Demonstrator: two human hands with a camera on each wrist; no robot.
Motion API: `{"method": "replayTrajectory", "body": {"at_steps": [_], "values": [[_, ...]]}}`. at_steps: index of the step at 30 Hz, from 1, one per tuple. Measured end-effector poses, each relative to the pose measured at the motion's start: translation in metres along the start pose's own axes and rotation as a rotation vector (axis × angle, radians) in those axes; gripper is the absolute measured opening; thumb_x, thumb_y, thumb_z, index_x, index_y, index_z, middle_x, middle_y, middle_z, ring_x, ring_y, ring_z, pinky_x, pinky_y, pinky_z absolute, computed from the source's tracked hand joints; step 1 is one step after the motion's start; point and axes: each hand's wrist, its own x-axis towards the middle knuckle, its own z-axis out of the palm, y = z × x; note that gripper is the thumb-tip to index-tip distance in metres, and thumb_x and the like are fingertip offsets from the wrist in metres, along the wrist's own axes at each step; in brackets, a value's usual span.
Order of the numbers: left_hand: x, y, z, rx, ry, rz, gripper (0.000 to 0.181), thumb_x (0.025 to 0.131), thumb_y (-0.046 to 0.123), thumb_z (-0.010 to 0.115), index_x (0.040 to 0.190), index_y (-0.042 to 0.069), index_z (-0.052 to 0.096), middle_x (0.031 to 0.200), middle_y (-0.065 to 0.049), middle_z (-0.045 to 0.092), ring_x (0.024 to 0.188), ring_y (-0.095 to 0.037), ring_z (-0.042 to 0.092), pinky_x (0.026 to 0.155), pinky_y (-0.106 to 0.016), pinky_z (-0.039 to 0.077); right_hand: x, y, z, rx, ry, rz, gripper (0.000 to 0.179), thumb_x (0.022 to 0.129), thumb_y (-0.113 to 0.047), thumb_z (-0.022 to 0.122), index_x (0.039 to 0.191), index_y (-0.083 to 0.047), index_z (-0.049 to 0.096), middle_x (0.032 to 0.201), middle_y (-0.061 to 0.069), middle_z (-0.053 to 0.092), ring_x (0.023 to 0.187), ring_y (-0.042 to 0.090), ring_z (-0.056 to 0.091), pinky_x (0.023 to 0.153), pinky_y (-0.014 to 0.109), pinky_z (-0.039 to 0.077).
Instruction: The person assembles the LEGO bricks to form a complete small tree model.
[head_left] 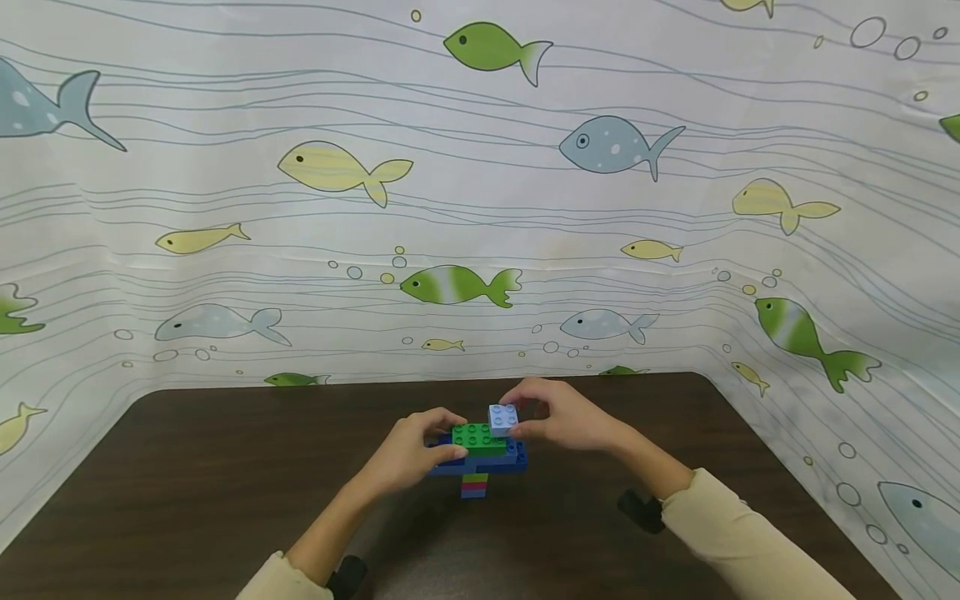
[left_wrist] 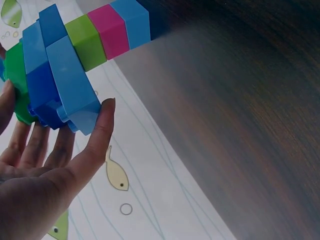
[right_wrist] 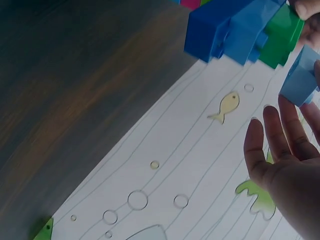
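A toy brick structure stands on the table, with a narrow stem of lime, pink [left_wrist: 108, 31] and blue bricks under wider rows of blue bricks [left_wrist: 70, 70]. A green brick [head_left: 471, 437] tops those rows. My left hand [head_left: 405, 450] grips the structure from its left side, thumb at the green brick and fingers along the blue ones. Between the thumb and fingers of my right hand [head_left: 573, 418] is a light blue two-by-two brick [head_left: 502, 419], studs up. It overlaps the green brick's right end in the head view; in the right wrist view a gap shows between them.
The dark wooden table [head_left: 225, 467] spreads around the structure. Behind and beside it rises a white covering [head_left: 480, 217] printed with fish and wavy lines. Dark bands [head_left: 641, 510] circle both wrists, below pale sleeves.
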Motion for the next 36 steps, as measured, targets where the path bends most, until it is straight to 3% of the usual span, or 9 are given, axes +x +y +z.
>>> {"method": "replayTrajectory", "body": {"at_steps": [14,36], "values": [[0.0,0.0,0.0,0.008,0.0,0.008,0.029,0.082,0.015,0.068,0.109,0.005,0.06,0.104,-0.012,0.062,0.099,-0.035,0.059,0.077,-0.042,0.05,0.01,-0.008,0.017,-0.012,-0.002,-0.055,0.031,0.084,-0.018,0.067,0.112,-0.006,0.059,0.104,0.002,0.057,0.095,0.024,0.052,0.081,0.041,0.047],[0.0,0.001,-0.001,0.017,-0.005,0.005,0.03,0.082,0.015,0.068,0.11,0.006,0.059,0.105,-0.012,0.062,0.099,-0.034,0.059,0.078,-0.043,0.05,0.013,-0.014,0.021,-0.055,-0.009,-0.072,0.031,0.083,-0.018,0.068,0.11,-0.006,0.061,0.103,0.002,0.057,0.094,0.022,0.051,0.083,0.037,0.046]]}}
